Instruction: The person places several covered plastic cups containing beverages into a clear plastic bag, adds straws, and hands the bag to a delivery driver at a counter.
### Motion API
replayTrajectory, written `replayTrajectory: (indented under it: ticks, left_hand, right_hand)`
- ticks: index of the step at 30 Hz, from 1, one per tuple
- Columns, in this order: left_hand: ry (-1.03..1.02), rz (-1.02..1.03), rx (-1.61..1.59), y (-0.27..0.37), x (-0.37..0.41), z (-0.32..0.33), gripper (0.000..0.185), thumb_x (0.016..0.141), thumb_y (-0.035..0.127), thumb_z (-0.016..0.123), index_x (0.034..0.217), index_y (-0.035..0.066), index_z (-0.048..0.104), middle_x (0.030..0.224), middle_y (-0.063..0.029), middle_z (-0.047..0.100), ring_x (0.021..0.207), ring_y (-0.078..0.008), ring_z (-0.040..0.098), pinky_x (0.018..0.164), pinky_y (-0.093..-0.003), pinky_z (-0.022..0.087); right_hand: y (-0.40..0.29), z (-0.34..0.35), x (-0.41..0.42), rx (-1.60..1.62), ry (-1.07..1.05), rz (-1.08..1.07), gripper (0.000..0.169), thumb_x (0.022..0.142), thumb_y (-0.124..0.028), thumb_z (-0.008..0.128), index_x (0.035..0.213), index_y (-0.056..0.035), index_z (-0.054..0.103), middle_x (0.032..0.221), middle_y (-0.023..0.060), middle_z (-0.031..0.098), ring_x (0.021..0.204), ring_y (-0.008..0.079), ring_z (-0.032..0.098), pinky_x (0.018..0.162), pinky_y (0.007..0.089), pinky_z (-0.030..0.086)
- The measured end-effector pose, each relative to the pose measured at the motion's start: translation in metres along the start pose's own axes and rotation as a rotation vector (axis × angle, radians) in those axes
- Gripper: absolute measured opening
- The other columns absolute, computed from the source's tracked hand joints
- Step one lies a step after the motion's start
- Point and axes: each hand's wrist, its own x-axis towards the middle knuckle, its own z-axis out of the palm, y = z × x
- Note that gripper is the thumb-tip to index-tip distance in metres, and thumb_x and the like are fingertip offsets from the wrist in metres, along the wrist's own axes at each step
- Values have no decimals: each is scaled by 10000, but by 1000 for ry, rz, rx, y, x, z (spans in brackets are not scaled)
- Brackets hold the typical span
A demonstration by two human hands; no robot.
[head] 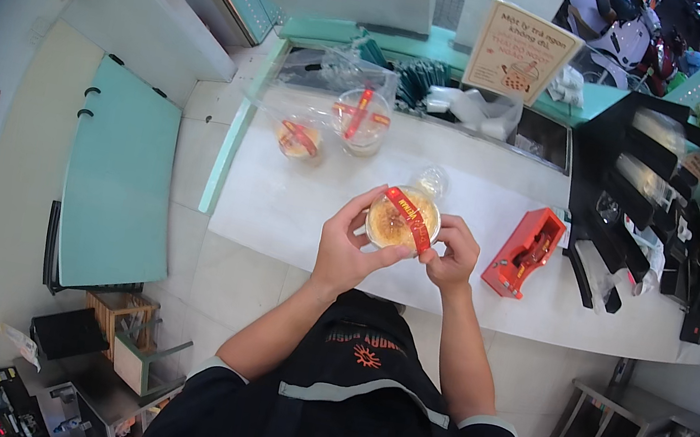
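Between my two hands is a small clear lidded cup with a browned, creamy top. A printed red tape strip runs diagonally over its lid. My left hand grips the cup's left side, thumb along the near rim. My right hand holds its right side, the thumb at the strip's lower end. Just beyond the cup lies a small clear plastic piece, partly hidden. Farther left, in a clear plastic bag, are a similar small cup and a taller clear cup, both with crossed red tape.
A red tape dispenser stands right on the white counter. Behind are wrapped dark straws, plastic bags and an upright printed sign. Black cup racks crowd the right end. A mint-green panel stands at left.
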Motion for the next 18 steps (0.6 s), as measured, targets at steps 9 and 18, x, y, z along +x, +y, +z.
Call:
replayTrajectory:
  ticks: [9,18]
  left_hand:
    - [-226,38,-39,59,53,-73,909,727,100,906,1474,-63,416,1384,-166,561,1235,-242,595,1020,-376,533]
    - [-185,321,433,76,190,-135,1025,704,176,925,1532,16,341,1401,-222,527,1197,-289,636,1001,-373,549]
  right_hand:
    - [3,55,52,-194,-172,91,384,813,-57,772,1166,-25,624,1059,127,684,859,220,668,692,292,546]
    - [-24,135,230,12,-352,848,821,822,-391,811,1441,-9,431,1314,181,569,1078,234,628,844,344,562]
